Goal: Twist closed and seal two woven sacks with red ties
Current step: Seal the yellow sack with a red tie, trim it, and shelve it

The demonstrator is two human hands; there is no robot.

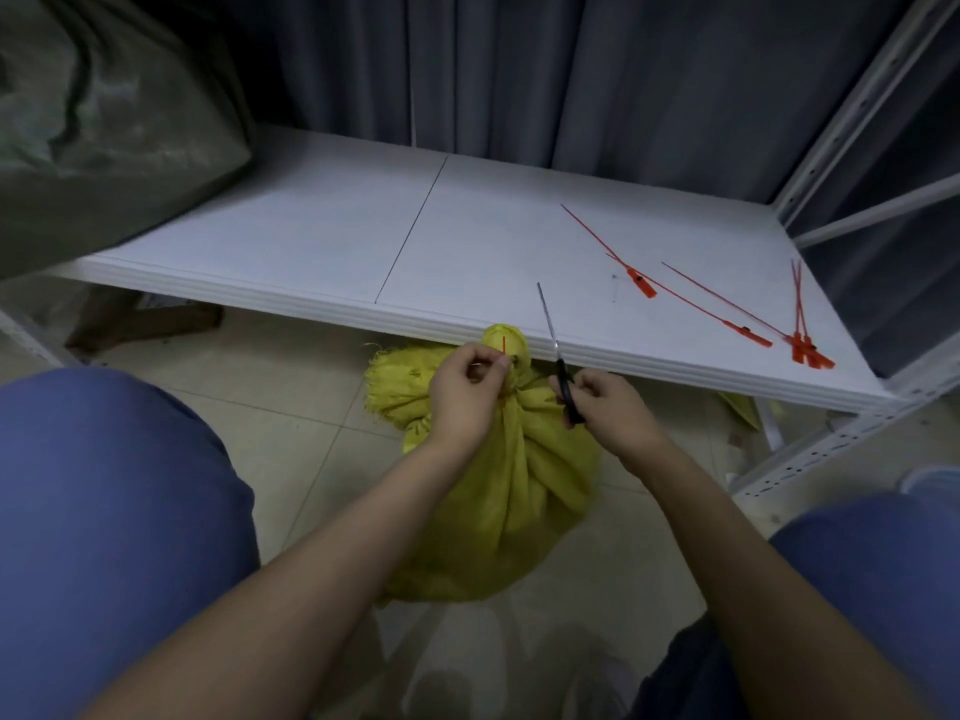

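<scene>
yellow sack [511, 491] near shelf edge [291, 302], scissors [557, 356], tie [504, 346]

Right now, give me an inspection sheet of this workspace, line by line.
surface: white shelf board, seam across it.
job's things: yellow sack on the floor, neck twisted, red tie end sticking up; spare ties on the board's right.
clutter: green sack at the board's left.
grips: left hand pinches the red tie; right hand holds scissors, blades up.
cables: nothing seen.
surroundings: grey curtain behind, rack frame right, tiled floor.
</scene>
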